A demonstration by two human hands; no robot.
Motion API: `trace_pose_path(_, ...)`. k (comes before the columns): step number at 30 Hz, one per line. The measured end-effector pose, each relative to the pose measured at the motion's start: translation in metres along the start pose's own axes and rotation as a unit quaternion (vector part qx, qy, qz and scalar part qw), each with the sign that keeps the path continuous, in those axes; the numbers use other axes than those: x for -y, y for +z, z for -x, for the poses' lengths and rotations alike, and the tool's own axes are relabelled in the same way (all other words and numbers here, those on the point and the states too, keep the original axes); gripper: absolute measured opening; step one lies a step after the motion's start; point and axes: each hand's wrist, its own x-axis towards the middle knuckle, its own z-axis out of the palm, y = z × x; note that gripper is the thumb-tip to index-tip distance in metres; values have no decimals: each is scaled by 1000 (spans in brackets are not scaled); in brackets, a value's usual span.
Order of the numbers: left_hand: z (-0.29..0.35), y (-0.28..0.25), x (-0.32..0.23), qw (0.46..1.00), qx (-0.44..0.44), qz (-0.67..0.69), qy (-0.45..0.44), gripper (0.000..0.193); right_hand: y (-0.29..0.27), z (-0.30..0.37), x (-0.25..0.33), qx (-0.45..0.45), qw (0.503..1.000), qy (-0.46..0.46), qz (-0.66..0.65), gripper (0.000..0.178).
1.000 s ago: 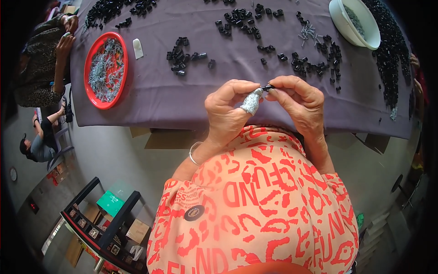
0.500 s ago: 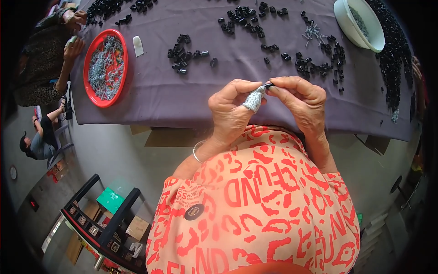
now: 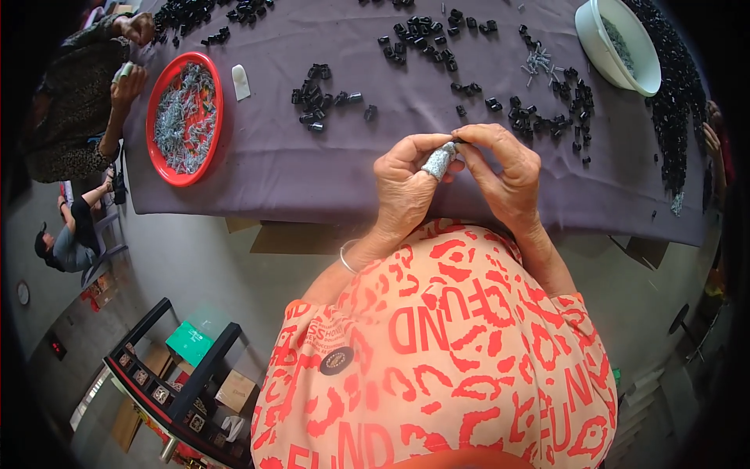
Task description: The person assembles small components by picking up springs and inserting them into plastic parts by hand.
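Observation:
Both hands meet above the near edge of the table. My left hand (image 3: 402,180) is closed in a pinch, with a silvery-grey wrap (image 3: 440,159) around one digit, seemingly the thumb. My right hand (image 3: 504,160) pinches at the same spot, its thumb and forefinger bent. Between the fingertips is a small black cylindrical piece, mostly hidden by the fingers. Beyond the hands, similar black pieces (image 3: 312,102) lie in loose clusters. Several thin silvery pins (image 3: 539,59) lie among the black pieces at the far right.
A purple-grey cloth (image 3: 273,180) covers the table. At left stand a red tray (image 3: 219,117) of silvery pins and a white oval piece (image 3: 240,82). A white basin (image 3: 590,47) and a black heap (image 3: 672,117) are at right. Another person's hand (image 3: 129,82) is far left.
The black piece, plainly visible between the fingertips before, is now mostly covered. My right hand has shifted slightly left and up; my left hand has moved a little right.

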Motion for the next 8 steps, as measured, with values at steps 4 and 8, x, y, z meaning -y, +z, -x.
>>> trace_pose_path(4, -5, 0, 5, 1000, 14, 8, -10, 29, 0, 0, -9, 5, 1000, 6, 4, 22)
trace_pose_path(8, -8, -2, 6, 1000, 24, 2, -11, 47, -4, 1, -20, 31, 997, -46, 51, 27)
